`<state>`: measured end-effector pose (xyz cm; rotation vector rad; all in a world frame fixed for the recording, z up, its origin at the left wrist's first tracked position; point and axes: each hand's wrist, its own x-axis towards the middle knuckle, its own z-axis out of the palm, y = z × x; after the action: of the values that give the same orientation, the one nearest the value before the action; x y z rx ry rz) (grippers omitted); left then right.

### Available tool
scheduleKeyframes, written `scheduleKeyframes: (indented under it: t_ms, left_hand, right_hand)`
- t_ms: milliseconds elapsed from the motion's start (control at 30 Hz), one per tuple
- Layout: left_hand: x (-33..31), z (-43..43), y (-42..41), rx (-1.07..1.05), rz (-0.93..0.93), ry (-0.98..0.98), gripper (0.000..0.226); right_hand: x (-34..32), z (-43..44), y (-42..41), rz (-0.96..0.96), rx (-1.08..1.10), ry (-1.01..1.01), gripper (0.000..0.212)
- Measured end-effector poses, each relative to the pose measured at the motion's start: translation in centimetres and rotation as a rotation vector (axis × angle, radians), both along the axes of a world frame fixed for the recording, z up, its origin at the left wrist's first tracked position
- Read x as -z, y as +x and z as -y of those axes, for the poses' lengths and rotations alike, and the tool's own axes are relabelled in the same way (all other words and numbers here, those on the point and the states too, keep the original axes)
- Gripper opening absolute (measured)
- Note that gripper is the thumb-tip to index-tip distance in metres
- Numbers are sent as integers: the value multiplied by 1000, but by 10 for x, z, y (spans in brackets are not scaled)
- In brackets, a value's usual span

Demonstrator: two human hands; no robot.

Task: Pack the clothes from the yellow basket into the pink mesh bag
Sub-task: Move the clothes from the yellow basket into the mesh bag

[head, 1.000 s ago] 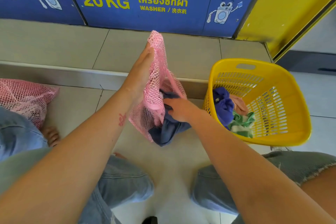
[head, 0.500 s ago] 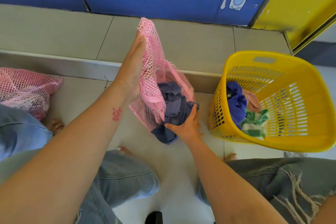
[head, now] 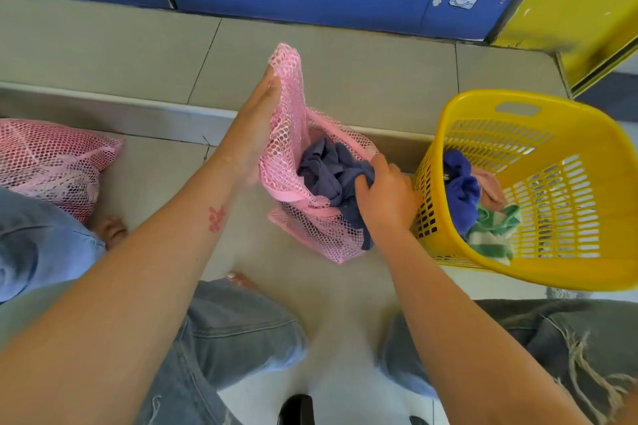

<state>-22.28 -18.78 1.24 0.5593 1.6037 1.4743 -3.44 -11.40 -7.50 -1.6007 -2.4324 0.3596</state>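
since the yellow basket (head: 566, 272) sits just to the right of the pink mesh bag (head: 284, 148), right beside our right wrist, we reckon the next grab is a job for the right side. the left hand is further off and busy with the bag anyway.

the basket holds a blue garment (head: 461, 183), a pale pink one (head: 490, 186) behind it and a green-and-white striped one (head: 493, 231) nearest us, all bunched at its left wall.

the bag rests on the floor tile, and its long axis runs from the floor up and away to the lifted edge, so the mouth gapes toward us and to the right. a second pink mesh bag (head: 51, 162) lies stuffed, well apart on the far left.

in the open bag there's a dark blue-grey garment (head: 328, 169), mostly in, with a tail hanging over the near lip.

our right hand (head: 386, 197) has its fingers curled round that garment at the mouth. our left hand (head: 253, 134) lies with fingers straight along the mesh, propping the edge up. the thumb is hidden, so we can't tell if it's pinching.

looks like one piece nearly packed and three to go.
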Motion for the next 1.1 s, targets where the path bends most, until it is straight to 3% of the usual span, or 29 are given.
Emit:
scheduleKeyframes:
  t_ms: [100, 400, 467, 600, 667, 733, 800, 900, 1000, 1100]
  left_hand:
    - [1, 3, 6, 64, -36, -21, 58]
    - [-1, 0, 10, 89, -60, -43, 66]
    - [-2, -2, 12, 96, -70, -36, 64]
    - [-6, -6, 20, 131, -33, -8, 55]
    - [-6, -8, 22, 138, -26, 0, 55]
    - [-5, -8, 22, 146, -40, -15, 55]
    - [-4, -7, 20, 155, -38, -26, 58]
    - [-6, -6, 12, 123, 0, 30, 56]
    - [-14, -7, -2, 35, 62, 106, 61]
    - [-19, -7, -12, -24, 63, 125, 71]
  right_hand:
    - [-19, -7, -11, -23, -32, 102, 30]
    - [-58, -24, -30, 81, -117, -43, 22]
    - [-62, -27, -34, -39, -81, -139, 22]
    - [-43, -29, -50, -601, 27, -595, 18]
    - [-23, -25, -58, -694, -65, -788, 25]
    - [2, -21, -60, -428, -336, -771, 37]
    - [27, -21, -55, 23, -627, -548, 46]
    - [53, -27, -41, 459, -749, -327, 55]
    - [65, -26, -26, 611, -656, -385, 55]
    - [64, -15, -17, 573, -554, -406, 58]
